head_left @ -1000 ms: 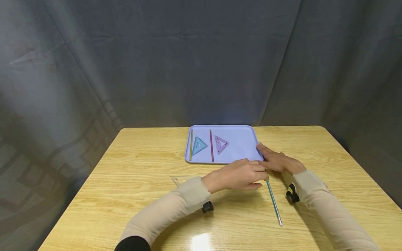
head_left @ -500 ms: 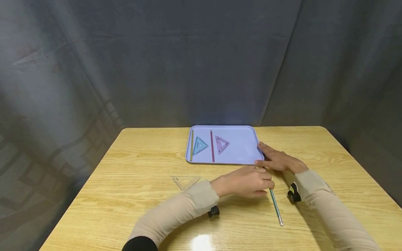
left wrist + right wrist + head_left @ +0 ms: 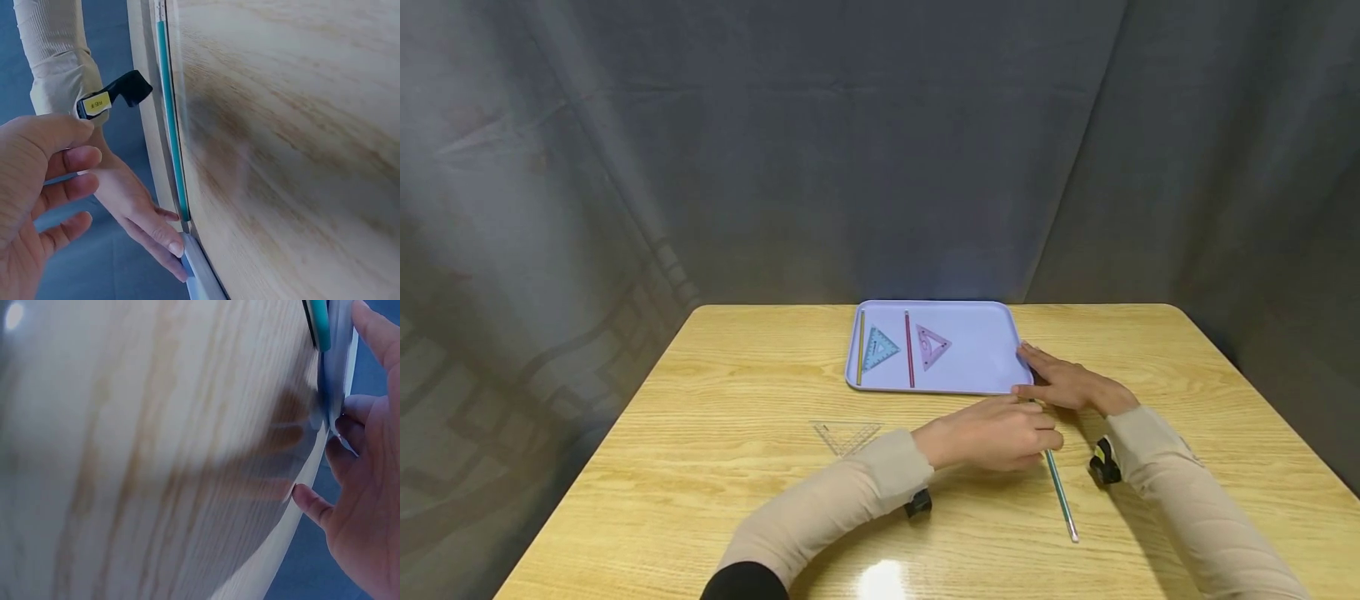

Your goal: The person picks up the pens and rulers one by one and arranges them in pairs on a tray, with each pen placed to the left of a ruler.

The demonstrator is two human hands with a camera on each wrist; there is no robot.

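The teal pencil (image 3: 1060, 493) lies on the bench (image 3: 700, 467), lower right of centre. The left hand (image 3: 992, 433) covers its upper end, grip curled, seemingly pinching it. The right hand (image 3: 1067, 385), fingers straight, touches the lilac tray (image 3: 977, 358) at its right edge.

Both hands low, forearms converging.
Left hand (image 3: 992, 435) palm down, fingers loosely curled; right hand (image 3: 1063, 383) flat, fingers straight, thumb spread.
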